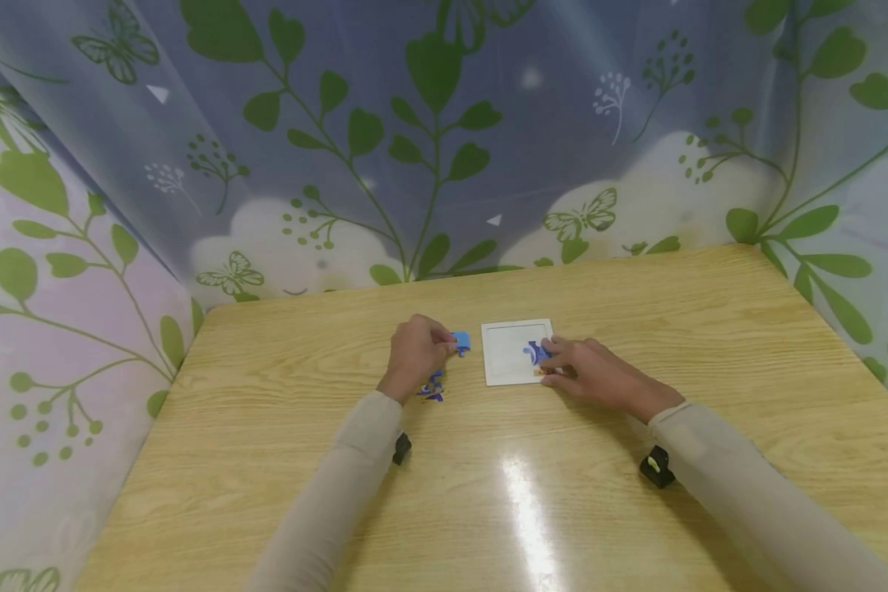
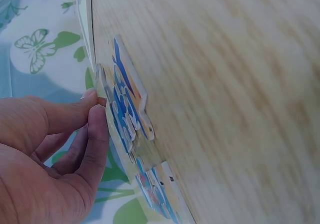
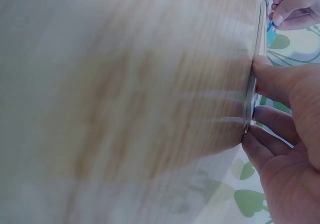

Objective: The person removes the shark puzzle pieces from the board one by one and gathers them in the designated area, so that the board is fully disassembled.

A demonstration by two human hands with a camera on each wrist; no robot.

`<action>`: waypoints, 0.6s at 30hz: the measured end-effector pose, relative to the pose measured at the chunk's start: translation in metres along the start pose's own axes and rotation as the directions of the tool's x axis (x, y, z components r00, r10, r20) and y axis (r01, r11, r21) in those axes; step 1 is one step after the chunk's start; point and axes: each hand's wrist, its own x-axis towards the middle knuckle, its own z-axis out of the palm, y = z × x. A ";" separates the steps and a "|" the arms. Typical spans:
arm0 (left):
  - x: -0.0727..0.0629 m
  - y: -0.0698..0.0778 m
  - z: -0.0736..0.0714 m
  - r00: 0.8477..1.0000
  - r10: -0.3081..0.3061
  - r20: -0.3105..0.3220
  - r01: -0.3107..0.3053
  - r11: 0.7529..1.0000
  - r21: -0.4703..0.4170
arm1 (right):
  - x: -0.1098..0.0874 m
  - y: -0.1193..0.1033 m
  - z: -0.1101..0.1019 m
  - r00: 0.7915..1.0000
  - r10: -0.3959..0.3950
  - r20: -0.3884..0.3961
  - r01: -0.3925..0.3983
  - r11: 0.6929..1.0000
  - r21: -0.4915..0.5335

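My left hand (image 1: 417, 353) pinches a light-blue puzzle piece (image 1: 460, 340) between thumb and fingertips, left of a white puzzle tray (image 1: 499, 374). Under that hand lie several loose puzzle pieces (image 1: 432, 388), blue, white and orange; the left wrist view shows a cluster of pieces (image 2: 124, 102) close by the fingertips and another picture piece (image 2: 157, 191) nearer the wrist. At the tray's right side, my right hand (image 1: 585, 367) rests its fingertips and thumb, spread, on the right edge and on blue-and-white pieces (image 1: 535, 353) inside. Its fingers partly hide those pieces.
The trays and pieces lie on a light wood-grain table (image 1: 303, 345). A patterned curtain (image 1: 326, 181) with leaves and butterflies stands along the back and both sides. A dark wrist camera (image 1: 658, 467) hangs at the right cuff, another camera (image 1: 403, 448) at the left.
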 end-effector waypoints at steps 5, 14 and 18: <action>-0.001 0.001 -0.001 1.000 0.025 -0.009 -0.025 1.000 0.000 | 0.000 0.000 0.000 1.000 -0.008 -0.004 0.008 1.000 -0.007; 0.003 0.012 0.007 0.996 0.084 0.043 -0.084 0.996 0.009 | 0.001 -0.003 -0.002 1.000 -0.016 0.000 0.016 1.000 -0.016; 0.003 0.022 0.015 0.988 0.138 0.062 -0.138 0.990 0.001 | 0.001 -0.004 -0.003 1.000 -0.013 0.002 0.013 1.000 -0.018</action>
